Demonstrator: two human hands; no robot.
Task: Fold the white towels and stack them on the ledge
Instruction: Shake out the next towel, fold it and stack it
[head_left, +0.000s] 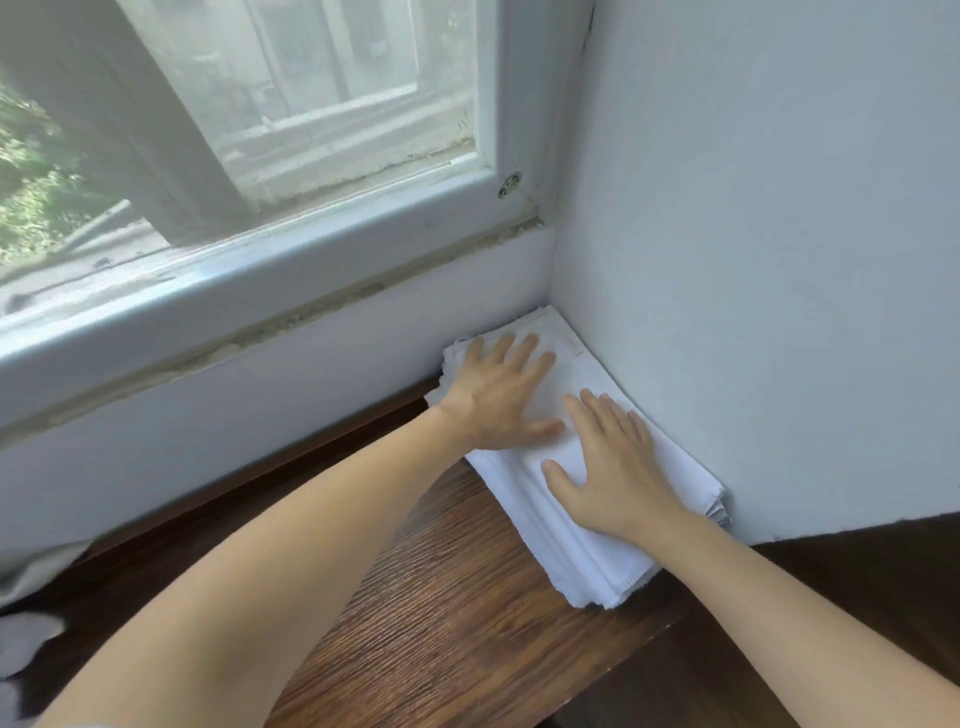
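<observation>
Head view: left hand (498, 389) and right hand (608, 462) both lie flat, fingers spread, on the towel stack (587, 551) in the wall corner (558, 291). I'd press evenly and keep edges square against that corner.

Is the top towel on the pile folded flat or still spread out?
Folded flat. The top towel lies square on the towel stack, and both the left hand and right hand press it with straight fingers.

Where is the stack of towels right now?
The towel stack lies on the wooden ledge, in the corner below the window, with both hands flat on it.
</observation>
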